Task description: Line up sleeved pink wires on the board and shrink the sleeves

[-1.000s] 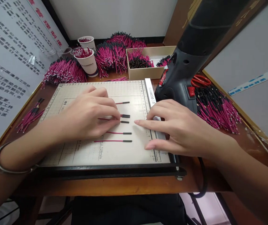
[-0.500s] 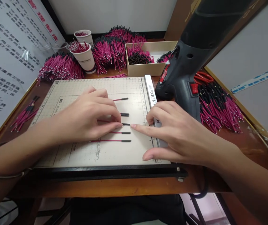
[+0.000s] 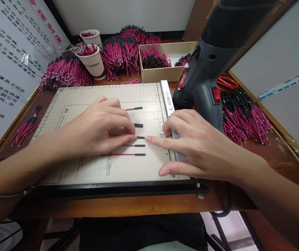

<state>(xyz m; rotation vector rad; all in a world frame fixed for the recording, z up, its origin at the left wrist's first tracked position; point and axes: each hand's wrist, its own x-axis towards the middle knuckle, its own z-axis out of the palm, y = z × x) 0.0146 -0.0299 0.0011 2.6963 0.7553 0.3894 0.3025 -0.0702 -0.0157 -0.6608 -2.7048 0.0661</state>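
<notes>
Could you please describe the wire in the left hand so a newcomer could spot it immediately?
Find the cream, gridded board. On it, between the left hand and the right hand, lies the wire. Unlike the neighbouring wires, its black end sits directly between the left thumb and right index fingertip.

A brown wooden desk [image 3: 139, 208] stands before a pale grey wall [image 3: 123, 15], between a white panel of Chinese text [image 3: 5, 64] at left and a grey partition [image 3: 272, 59] at right, over pale flooring [image 3: 233, 225].
</notes>
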